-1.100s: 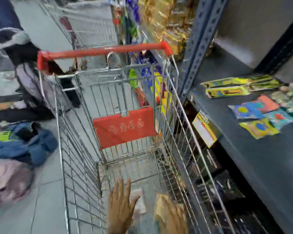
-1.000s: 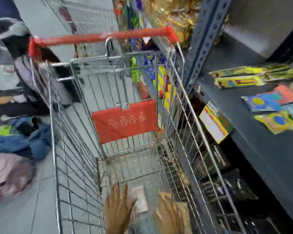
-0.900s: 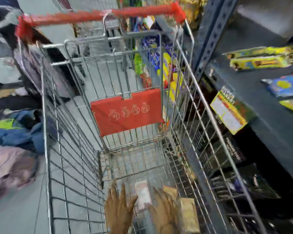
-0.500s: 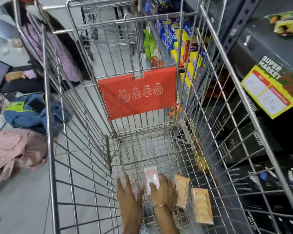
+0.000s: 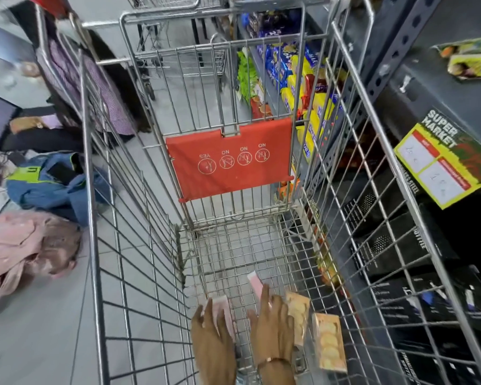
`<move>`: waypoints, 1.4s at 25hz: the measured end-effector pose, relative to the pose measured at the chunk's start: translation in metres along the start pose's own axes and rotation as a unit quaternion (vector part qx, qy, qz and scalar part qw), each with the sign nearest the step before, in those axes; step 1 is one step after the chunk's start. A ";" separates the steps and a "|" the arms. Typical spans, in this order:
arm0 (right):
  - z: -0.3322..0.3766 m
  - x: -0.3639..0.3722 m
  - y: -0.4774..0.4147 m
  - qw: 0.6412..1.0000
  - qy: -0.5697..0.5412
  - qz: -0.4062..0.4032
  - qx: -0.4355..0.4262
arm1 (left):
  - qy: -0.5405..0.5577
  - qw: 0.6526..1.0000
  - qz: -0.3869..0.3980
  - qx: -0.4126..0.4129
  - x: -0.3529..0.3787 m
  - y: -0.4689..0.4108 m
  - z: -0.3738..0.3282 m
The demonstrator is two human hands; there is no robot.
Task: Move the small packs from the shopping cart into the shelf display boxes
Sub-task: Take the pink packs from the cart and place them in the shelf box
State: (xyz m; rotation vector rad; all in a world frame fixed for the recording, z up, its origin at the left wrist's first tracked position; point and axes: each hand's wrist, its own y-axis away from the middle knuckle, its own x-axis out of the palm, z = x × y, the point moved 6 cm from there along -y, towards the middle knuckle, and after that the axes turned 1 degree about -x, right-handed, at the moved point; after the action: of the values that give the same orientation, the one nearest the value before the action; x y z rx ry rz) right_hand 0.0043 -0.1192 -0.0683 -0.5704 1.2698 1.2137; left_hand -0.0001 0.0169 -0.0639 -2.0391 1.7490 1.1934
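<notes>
Both my hands reach down to the floor of the wire shopping cart (image 5: 90,168). My left hand (image 5: 210,332) curls over a small pink-and-white pack (image 5: 221,305) lying on the cart's mesh. My right hand (image 5: 272,320) has its fingers on a second small pink pack (image 5: 254,283), which sticks out past the index fingertip. Two tan biscuit packs (image 5: 299,312) (image 5: 329,339) lie flat just right of my right hand. On the right stands the dark shelf (image 5: 417,87); no display box is clearly visible on it.
A red child-seat flap (image 5: 231,159) hangs at the cart's far end. Yellow-green packs (image 5: 472,65) lie on the shelf, a price card (image 5: 442,159) hangs from its edge, and black boxes (image 5: 400,245) fill the level below. Clothes and a blue bag (image 5: 53,184) lie on the floor at left.
The view has tilted down and moved closer into the cart. Both hands went from hovering above the cart floor to resting on the pink packs; the right hand's pack has shifted slightly forward.
</notes>
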 end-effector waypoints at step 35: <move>0.004 -0.006 0.015 0.990 -0.087 0.107 -0.033 | -0.172 0.980 0.056 0.087 0.011 -0.001 -0.006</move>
State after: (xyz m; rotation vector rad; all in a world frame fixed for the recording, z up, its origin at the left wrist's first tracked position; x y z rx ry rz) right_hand -0.0072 -0.1125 -0.0577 -0.3735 1.1669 1.4559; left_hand 0.0028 0.0056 -0.0680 -1.5468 1.7424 1.2851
